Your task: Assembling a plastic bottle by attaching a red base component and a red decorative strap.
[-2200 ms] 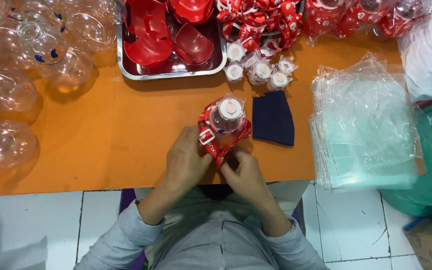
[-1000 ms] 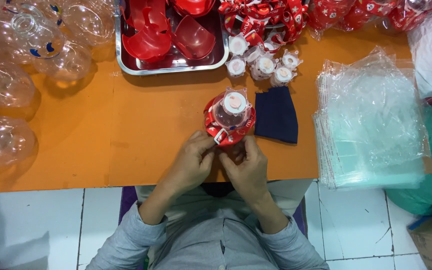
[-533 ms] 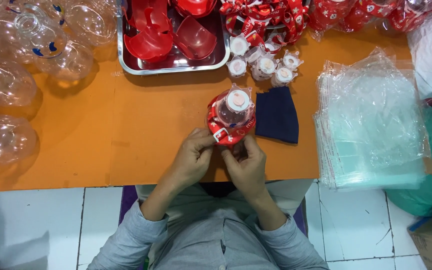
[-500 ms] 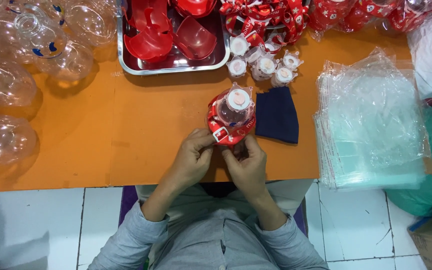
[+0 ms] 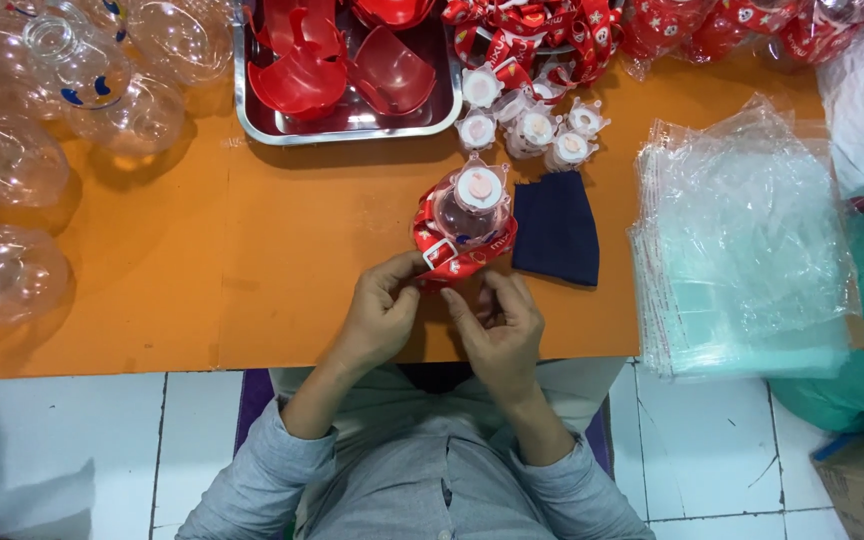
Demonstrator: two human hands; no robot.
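Head view shows the left hand (image 5: pixel 384 312) and right hand (image 5: pixel 498 325) both pinching the red strap (image 5: pixel 457 262) wrapped around a small clear bottle (image 5: pixel 470 205) standing near the orange table's (image 5: pixel 282 260) front edge, touching a dark blue cloth (image 5: pixel 557 232), below a metal tray (image 5: pixel 347 122).

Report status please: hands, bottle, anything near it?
Left hand and right hand both pinch red strap around bottle. Bottle upright on table. Dark cloth right beside it; small caps behind.
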